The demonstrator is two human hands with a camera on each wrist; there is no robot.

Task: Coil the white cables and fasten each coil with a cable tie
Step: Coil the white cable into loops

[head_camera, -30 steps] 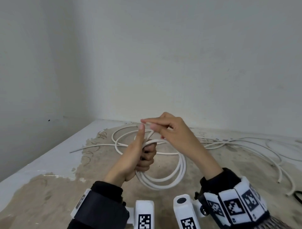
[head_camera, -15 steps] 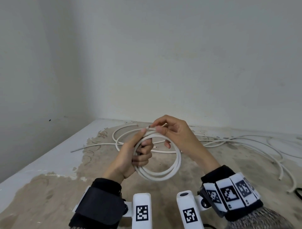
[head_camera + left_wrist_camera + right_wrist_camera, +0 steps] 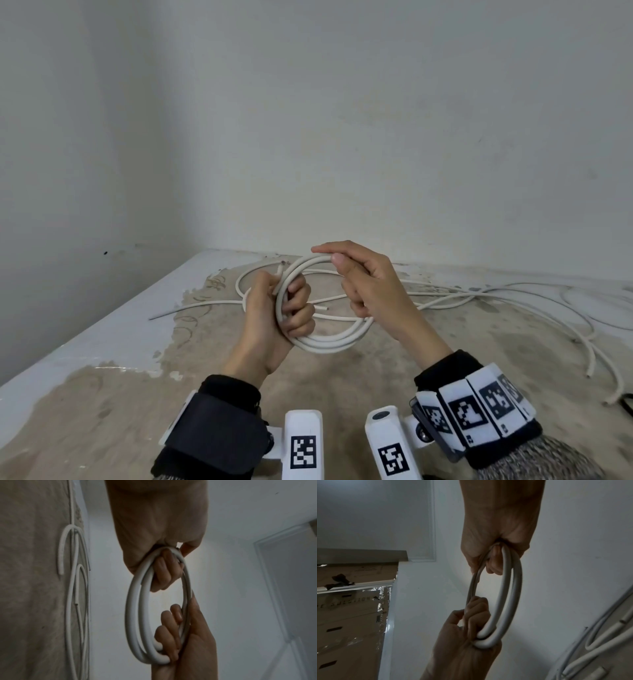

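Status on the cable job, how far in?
Early. Done: one cable is wound into a coil. In hand: left hand and right hand both grip that coil; no tie visible on it. Left: tie it, then coil and tie the loose cables on the table.

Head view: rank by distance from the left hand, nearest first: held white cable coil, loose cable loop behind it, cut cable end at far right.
1. White cable coil: in the left hand grip, centre.
2. Loose white cable loop: on the table just behind the hand.
3. Cut white cable end: far right of the table.
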